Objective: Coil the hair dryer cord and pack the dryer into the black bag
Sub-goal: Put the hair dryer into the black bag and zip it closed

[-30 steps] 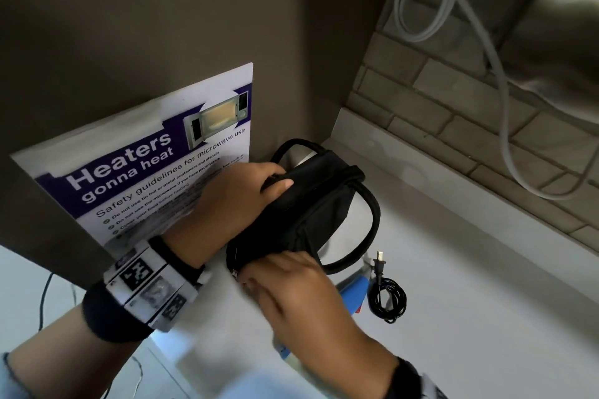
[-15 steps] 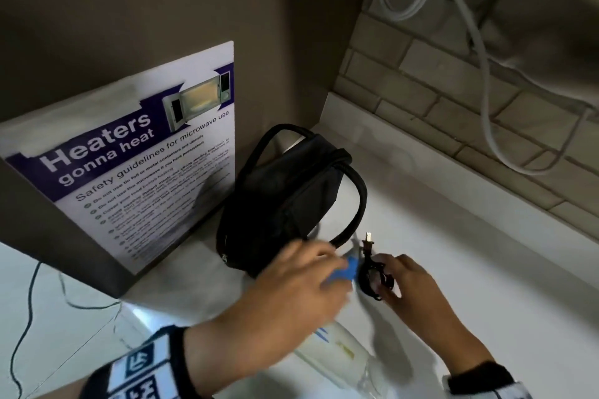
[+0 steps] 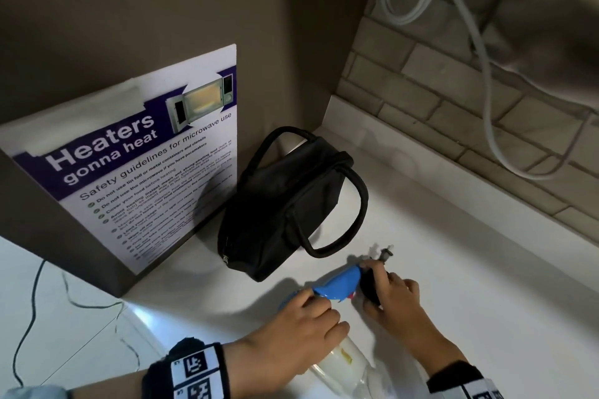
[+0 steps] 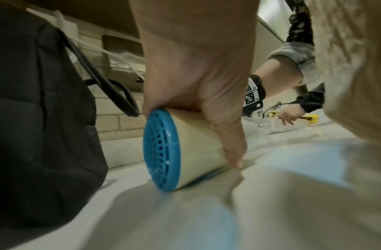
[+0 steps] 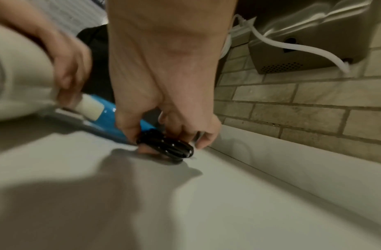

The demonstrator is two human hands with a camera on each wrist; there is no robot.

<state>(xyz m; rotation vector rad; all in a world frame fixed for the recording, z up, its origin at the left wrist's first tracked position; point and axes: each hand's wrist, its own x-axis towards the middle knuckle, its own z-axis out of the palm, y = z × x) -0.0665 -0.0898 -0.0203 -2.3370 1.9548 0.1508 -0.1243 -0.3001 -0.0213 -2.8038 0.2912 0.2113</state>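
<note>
The hair dryer (image 3: 337, 282) is lying on the white tabletop (image 3: 486, 301) just in front of the black bag (image 3: 285, 207). The left hand (image 3: 291, 330) is curling its grip around the cream barrel, while the right hand (image 3: 393, 301) is pinching the coiled black cord (image 5: 166, 146) beside the blue handle, plug (image 3: 384, 253) sticking out.
</note>
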